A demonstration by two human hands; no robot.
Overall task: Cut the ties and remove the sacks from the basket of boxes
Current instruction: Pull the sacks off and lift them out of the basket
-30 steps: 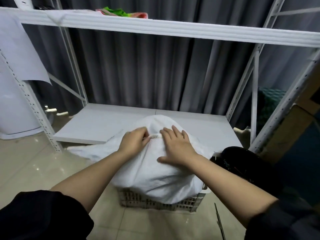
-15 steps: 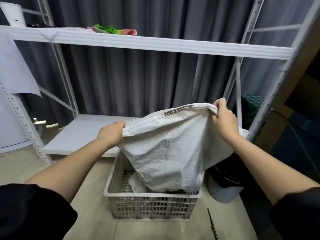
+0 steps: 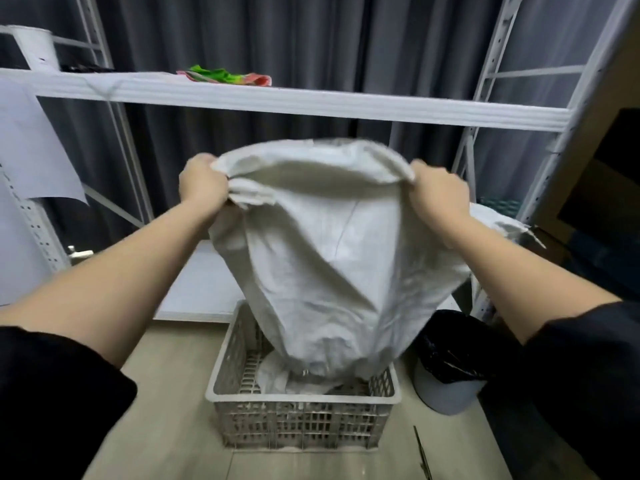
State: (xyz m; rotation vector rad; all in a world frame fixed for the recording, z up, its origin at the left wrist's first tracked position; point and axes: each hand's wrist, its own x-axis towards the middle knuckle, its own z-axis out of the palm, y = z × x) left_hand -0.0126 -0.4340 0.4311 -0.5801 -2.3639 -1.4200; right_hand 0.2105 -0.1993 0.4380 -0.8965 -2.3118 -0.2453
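Note:
A white woven sack (image 3: 332, 258) hangs mouth-up above a grey slatted plastic basket (image 3: 301, 422) on the floor. My left hand (image 3: 202, 183) grips the left side of the sack's rim and my right hand (image 3: 438, 190) grips the right side. The sack's mouth is spread open between them, at about the height of the middle shelf. Its bottom end still dips into the basket. More white sacking (image 3: 277, 375) lies inside the basket; what is under it is hidden.
A white metal rack stands behind, with a middle shelf (image 3: 311, 100) and a low shelf board (image 3: 201, 289). A bin with a black liner (image 3: 450, 368) sits right of the basket. Scissors (image 3: 423, 455) lie on the floor at lower right. Dark curtains hang behind.
Both hands went from pressing on the sack over the basket to gripping its rim and lifting it. It has risen higher since half a second ago, with the mouth pulled wider.

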